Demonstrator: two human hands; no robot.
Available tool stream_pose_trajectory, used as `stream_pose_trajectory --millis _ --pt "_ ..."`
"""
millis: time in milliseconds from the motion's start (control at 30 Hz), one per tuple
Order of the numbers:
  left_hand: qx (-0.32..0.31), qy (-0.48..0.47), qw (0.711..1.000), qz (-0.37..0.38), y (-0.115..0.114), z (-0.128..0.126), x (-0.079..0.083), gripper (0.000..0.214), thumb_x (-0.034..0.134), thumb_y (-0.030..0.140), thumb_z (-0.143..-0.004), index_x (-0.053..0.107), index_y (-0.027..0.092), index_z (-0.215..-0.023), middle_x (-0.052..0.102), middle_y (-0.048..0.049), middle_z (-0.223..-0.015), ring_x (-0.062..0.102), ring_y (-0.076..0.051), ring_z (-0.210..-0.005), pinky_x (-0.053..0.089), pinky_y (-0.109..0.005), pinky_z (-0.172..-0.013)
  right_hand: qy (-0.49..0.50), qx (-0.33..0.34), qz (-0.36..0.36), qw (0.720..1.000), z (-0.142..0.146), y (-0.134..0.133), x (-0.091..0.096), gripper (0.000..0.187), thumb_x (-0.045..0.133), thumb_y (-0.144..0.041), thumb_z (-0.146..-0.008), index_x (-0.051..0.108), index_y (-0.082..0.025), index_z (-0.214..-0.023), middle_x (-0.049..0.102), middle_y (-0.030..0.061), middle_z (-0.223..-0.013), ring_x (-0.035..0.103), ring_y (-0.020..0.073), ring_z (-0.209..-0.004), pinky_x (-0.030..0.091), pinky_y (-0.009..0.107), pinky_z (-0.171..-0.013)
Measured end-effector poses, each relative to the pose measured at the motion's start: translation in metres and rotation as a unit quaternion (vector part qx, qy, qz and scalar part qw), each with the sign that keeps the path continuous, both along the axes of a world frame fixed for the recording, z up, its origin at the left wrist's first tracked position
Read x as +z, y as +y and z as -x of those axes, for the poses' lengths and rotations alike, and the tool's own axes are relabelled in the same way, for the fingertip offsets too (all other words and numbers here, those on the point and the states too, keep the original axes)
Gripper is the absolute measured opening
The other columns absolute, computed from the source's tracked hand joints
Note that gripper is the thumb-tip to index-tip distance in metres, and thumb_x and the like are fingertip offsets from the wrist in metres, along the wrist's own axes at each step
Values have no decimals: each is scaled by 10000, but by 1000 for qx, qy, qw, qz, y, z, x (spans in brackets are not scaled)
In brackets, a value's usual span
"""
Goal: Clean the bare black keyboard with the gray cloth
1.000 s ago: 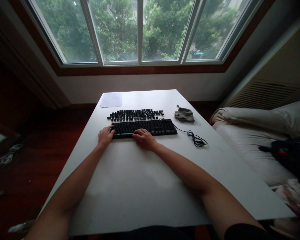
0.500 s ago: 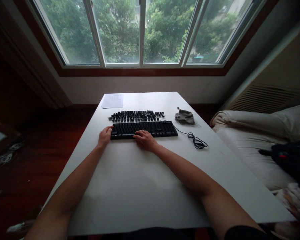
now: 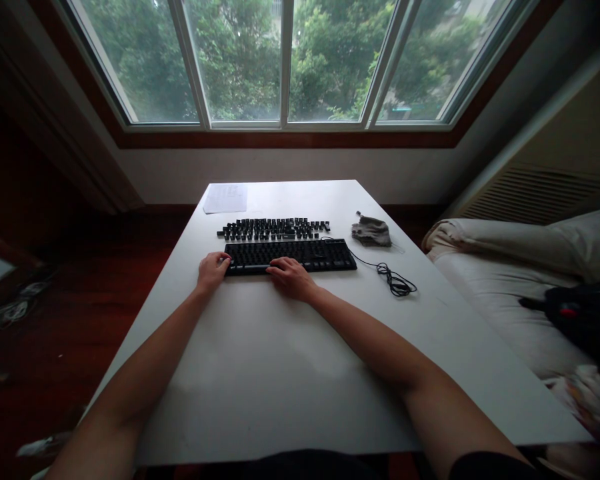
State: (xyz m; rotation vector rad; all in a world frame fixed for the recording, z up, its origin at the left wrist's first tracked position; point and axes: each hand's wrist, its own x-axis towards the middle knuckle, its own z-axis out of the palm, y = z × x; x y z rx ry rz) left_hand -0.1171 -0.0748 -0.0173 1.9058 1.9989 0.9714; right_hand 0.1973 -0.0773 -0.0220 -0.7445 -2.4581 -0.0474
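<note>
A black computer keyboard [image 3: 325, 256] lies crosswise on the white table [image 3: 280, 373]. My left hand [image 3: 213, 271] is at its left end, the fingers bent over the corner and gripping it. Around the middle of the front edge, near the space bar, my right hand [image 3: 291, 277] has its thumb in front and its fingers curled on top, closed on the keyboard. Whether a single key is pinched there is too small to tell. Behind the keyboard stand rows of loose black keycaps [image 3: 273, 229].
A coiled black cable [image 3: 399, 283] runs from the keyboard to the right. Beyond it lies a crumpled grey cloth pouch [image 3: 371, 231]. Papers [image 3: 226, 198] rest at the far left corner. To the right of the table is a pale sofa [image 3: 485, 293]; a window [image 3: 285, 67] is ahead.
My left hand's fingers have shifted slightly right, further over the keyboard's left corner. The right hand keeps its place. The view has tilted a little.
</note>
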Motion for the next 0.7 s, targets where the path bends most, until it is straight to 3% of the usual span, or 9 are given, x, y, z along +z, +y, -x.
stream_pose_trajectory --millis 267,533,700 --pt "-184 80 977 -71 2 18 5 225 602 383 -927 755 244 -1015 663 -81 -1246 587 -274 -1184 439 -458 -1093 -7 -2 -9 1000 -1 3 -4 324 605 -217 -939 664 -220 -1258 634 126 -1298 552 269 -1183 457 438 -989" --pt "-183 58 978 -86 3 14 3 232 573 384 -957 731 233 -1031 681 -85 -1153 604 -263 -1113 465 -443 -1036 -6 0 3 1000 -3 3 -3 322 596 -229 -952 661 -222 -1267 630 133 -1307 548 271 -1194 453 446 -996" --pt "-112 3 992 -63 4 17 3 322 573 463 -940 763 216 -1018 702 -80 -1043 636 -233 -934 507 -379 -905 -8 2 3 1000 -3 2 -1 319 591 -220 -951 665 -214 -1261 631 139 -1309 546 275 -1193 452 448 -991"
